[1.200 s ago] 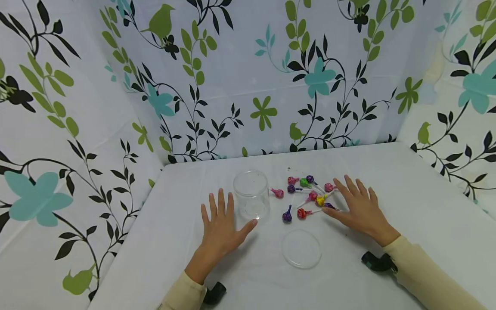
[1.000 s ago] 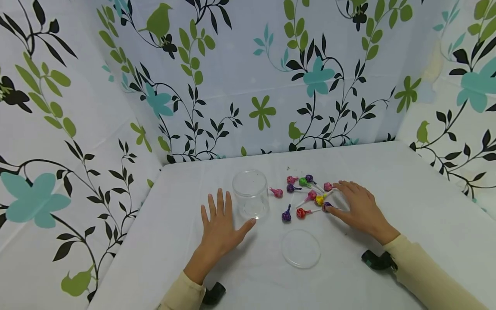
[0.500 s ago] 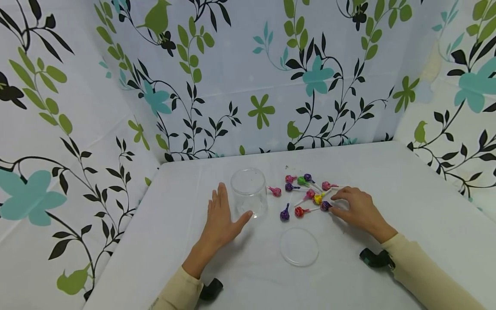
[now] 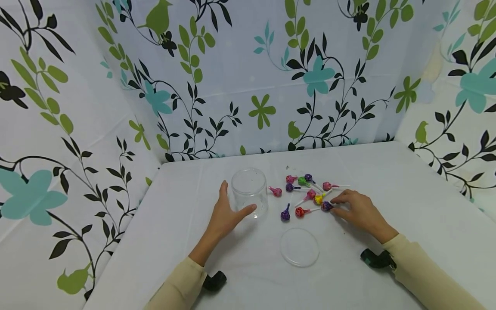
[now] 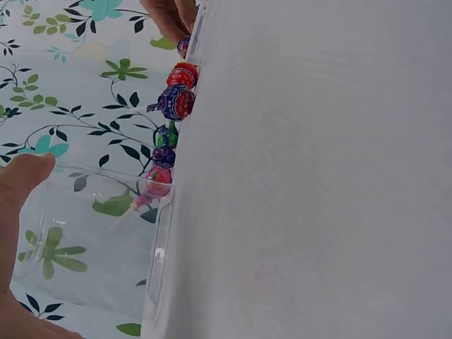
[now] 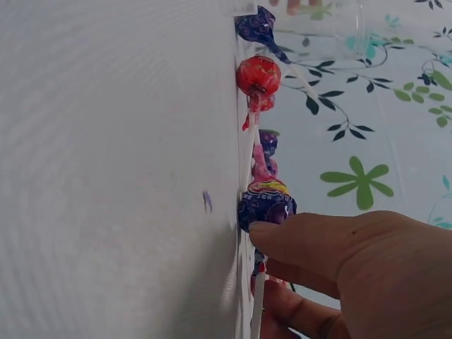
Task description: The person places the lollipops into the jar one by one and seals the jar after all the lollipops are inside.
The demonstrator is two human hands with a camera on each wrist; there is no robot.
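A clear plastic jar (image 4: pixel 249 193) stands upright on the table. My left hand (image 4: pixel 226 217) curves beside it, with the thumb in front and the fingers at its left side; in the left wrist view thumb and fingers stand wide apart around the jar (image 5: pixel 92 240). My right hand (image 4: pixel 360 213) pinches a purple-wrapped lollipop (image 4: pixel 327 206) at the right of the pile; the right wrist view has the thumb against its wrapper (image 6: pixel 265 208). Red (image 4: pixel 300 212), yellow (image 4: pixel 318 199), green (image 4: pixel 303 181), pink (image 4: pixel 310 195) and purple lollipops (image 4: pixel 285 214) lie around.
A round clear lid (image 4: pixel 299 247) lies flat in front of the lollipops. White cloth covers the table (image 4: pixel 248 280). Patterned curtains (image 4: pixel 240 77) hang at the back and both sides. Each wrist bears a black camera mount (image 4: pixel 215 281).
My left hand, spread flat beside the jar before, has turned and curved toward it. The right hand's spread fingers have drawn together onto the purple lollipop. Jar and lid stay put.
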